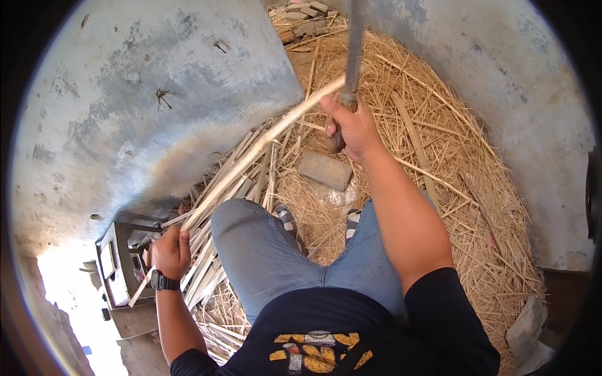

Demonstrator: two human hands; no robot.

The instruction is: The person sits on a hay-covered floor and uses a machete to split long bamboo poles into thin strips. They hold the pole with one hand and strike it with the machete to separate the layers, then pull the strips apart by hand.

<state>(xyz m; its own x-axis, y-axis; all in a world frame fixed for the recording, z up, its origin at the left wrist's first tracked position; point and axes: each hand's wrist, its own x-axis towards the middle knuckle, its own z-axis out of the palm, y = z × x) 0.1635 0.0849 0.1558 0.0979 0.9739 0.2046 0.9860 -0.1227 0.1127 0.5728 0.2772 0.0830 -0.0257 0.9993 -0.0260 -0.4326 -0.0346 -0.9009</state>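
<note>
My left hand [170, 253], a watch on its wrist, is closed around the lower end of a long pale split-wood strip [263, 141], which looks like bamboo. The strip slants up to the right, and its far end comes close to the blade by my right hand; whether they touch I cannot tell. My right hand [357, 131] grips the dark handle of a long-bladed knife [354, 47], with the thumb along the handle's top. The blade points up and away from me. Under the strip lies a bundle of similar pale strips [207, 250], beside my left leg.
A grey brick [325, 170] lies on the floor between my feet. Shavings and splinters [476, 219] cover the floor to the right. Worn walls [144, 81] stand left and right. A dark-framed object [119, 263] is beside my left hand. Broken bricks [307, 17] are piled at the far end.
</note>
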